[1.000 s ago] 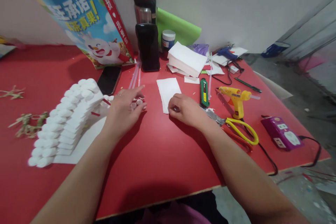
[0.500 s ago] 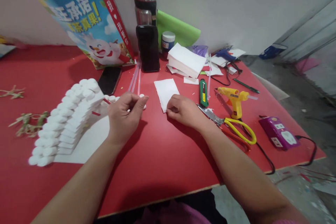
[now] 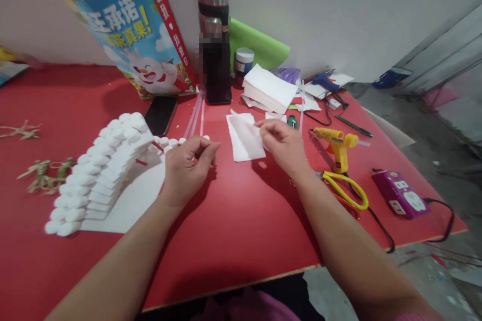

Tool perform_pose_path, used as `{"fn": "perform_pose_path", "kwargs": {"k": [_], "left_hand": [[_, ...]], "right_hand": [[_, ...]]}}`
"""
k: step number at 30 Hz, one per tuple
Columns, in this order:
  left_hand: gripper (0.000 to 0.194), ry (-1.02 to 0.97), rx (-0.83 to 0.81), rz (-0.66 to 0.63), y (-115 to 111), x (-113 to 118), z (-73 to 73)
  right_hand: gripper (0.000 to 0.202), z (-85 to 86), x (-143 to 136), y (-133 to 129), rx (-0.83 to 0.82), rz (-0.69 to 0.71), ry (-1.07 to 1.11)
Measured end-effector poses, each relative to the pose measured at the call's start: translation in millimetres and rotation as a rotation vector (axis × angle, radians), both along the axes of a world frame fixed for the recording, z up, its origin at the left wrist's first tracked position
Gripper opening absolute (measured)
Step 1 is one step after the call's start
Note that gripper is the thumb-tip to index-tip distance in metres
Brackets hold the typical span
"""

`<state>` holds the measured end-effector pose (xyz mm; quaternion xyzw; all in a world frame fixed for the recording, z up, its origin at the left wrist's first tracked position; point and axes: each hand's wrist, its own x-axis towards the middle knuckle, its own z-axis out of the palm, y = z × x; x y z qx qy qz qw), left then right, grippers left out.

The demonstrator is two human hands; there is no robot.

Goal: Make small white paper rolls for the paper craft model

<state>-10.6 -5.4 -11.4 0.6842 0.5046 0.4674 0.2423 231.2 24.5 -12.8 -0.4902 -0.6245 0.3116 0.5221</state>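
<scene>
One thin white sheet [image 3: 243, 128] was in your right hand [image 3: 284, 145], its near edge pinched between thumb and fingers, the rest slanting over the small paper stack [image 3: 250, 153]. Sheet was blurred, so I couldn't tell if its far end touched the stack. Stack lay flat on the red tabletop [image 3: 241, 230], between your hands.

Your left hand [image 3: 188, 170] was closed, thumb and forefinger together; couldn't tell if anything sat between them. It was just in front of a row of small white paper rolls [image 3: 173, 143], apart from the stack.

Step in hand, my read: separating a single sheet from the stack. Next move called for a light edge pinch, a check that only one sheet came up, and a clean lift without dragging the others. Paper looked thin, so a hard grip would likely have creased it. Left fingers looked well placed to take the opposite edge.

Curved white paper-roll assembly [image 3: 105, 160] stood to your left on its white base sheet [image 3: 139, 200]. Yellow glue gun [image 3: 341, 148] and yellow-handled scissors [image 3: 364, 205] lay right of your right hand, neither in your grip.
</scene>
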Motion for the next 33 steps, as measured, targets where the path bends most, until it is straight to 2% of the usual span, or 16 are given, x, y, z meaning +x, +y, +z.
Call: {"fn": "perform_pose_path", "kwargs": {"k": [2,5,9,11,13,15,20,25,27,29,33], "left_hand": [[0.027,-0.031,0.001,0.029,0.2,-0.2,0.7],[0.021,-0.264,-0.062,0.016,2.9,0.7,3.2],[0.061,-0.687,-0.414,-0.182,9.0,3.9,5.2],[0.067,-0.787,-0.595,-0.227,10.6,5.7,5.4],[0.065,-0.845,-0.676,-0.218,10.8,6.7,5.7],[0.062,-0.845,-0.674,-0.201,10.1,6.5,6.1],[0.06,-0.678,-0.665,-0.259,7.0,5.3,6.7],[0.061,-0.655,-0.649,-0.257,9.6,4.4,2.9],[0.057,-0.693,-0.624,-0.249,12.4,2.8,0.4],[0.052,-0.724,-0.613,-0.236,14.7,0.9,-2.3],[0.028,-0.68,-0.612,-0.226,16.5,-2.1,-6.9]], "right_hand": [[0.015,10.5,9.5,0.4,-0.055,-0.047,0.265],[0.033,21.7,16.7,-2.3,-0.228,0.031,0.528],[0.031,18.1,5.1,-7.9,-0.346,0.239,0.809],[0.027,13.2,-2.4,-8.7,-0.411,0.298,0.857],[0.027,10.8,-6.1,-8.2,-0.465,0.331,0.825],[0.032,12.1,-6.2,-7.5,-0.524,0.361,0.753],[0.063,16.7,-5.9,-10.5,-0.724,0.434,0.56],[0.042,9.1,-13.6,-15.3,-0.631,0.408,0.13],[0.038,5.6,-15.3,-14.9,-0.616,0.374,0.126],[0.04,2.6,-15.0,-13.3,-0.618,0.346,0.209],[0.047,-1.3,-12.2,-10.7,-0.593,0.34,0.304]]}}
